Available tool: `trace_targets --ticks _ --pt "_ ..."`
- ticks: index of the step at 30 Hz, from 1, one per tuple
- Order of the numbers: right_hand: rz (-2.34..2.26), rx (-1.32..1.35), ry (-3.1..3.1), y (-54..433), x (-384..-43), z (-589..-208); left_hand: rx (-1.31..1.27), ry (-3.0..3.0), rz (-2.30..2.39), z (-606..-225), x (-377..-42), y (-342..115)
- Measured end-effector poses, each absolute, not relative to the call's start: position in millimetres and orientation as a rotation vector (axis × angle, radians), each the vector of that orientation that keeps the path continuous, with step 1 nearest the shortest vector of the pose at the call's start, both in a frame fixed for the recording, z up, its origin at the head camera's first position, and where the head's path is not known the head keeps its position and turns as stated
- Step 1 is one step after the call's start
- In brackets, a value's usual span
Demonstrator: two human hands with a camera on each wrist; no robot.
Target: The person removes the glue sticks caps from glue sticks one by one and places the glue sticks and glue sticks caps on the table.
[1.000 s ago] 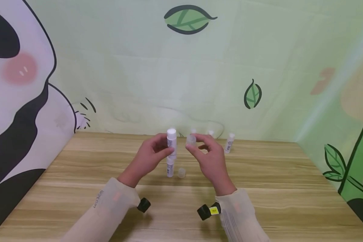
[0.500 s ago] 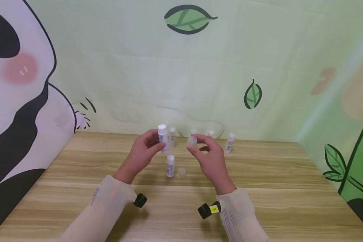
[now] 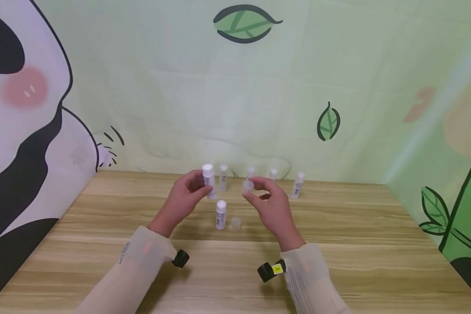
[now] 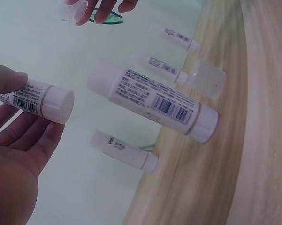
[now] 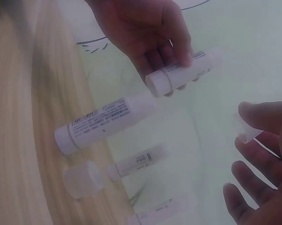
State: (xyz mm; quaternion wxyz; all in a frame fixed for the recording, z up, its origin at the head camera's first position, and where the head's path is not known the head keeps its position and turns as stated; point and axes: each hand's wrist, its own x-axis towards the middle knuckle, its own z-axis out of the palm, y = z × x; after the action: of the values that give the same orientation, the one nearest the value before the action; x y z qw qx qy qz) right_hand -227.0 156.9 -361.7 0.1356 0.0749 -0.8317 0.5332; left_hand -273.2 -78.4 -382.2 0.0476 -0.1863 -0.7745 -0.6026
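In the head view my left hand [image 3: 182,205] holds a white glue stick [image 3: 209,181] upright above the table, thumb across its printed label and fingers behind. My right hand [image 3: 274,208], a short way to the right, pinches a small translucent cap [image 3: 248,186] between thumb and fingertips; the right wrist view also shows this cap [image 5: 246,129], its other fingers spread loosely. Below and between the hands, a second glue stick [image 3: 221,216] stands on the table, its label with a barcode [image 4: 171,108] turned to the left wrist camera. Beside it sits another translucent cap [image 3: 236,224].
Several more glue sticks stand in a spaced row at the back of the wooden table [image 3: 227,274], such as the leftmost [image 3: 223,179] and the rightmost one [image 3: 297,186]. Right behind them hangs a pale green printed backdrop [image 3: 172,104].
My left hand has moved left with its glue stick, away from the cap, uncovering a glue stick in the back row. My right hand has dipped only slightly, still pinching the cap.
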Motion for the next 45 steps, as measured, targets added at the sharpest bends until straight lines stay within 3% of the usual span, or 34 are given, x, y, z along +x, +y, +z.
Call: trace_targets --ticks 45 --pt "1.380 0.074 -2.669 160.7 -251.0 -414.7 -0.587 -2.608 -1.747 -421.8 -286.3 -68.1"
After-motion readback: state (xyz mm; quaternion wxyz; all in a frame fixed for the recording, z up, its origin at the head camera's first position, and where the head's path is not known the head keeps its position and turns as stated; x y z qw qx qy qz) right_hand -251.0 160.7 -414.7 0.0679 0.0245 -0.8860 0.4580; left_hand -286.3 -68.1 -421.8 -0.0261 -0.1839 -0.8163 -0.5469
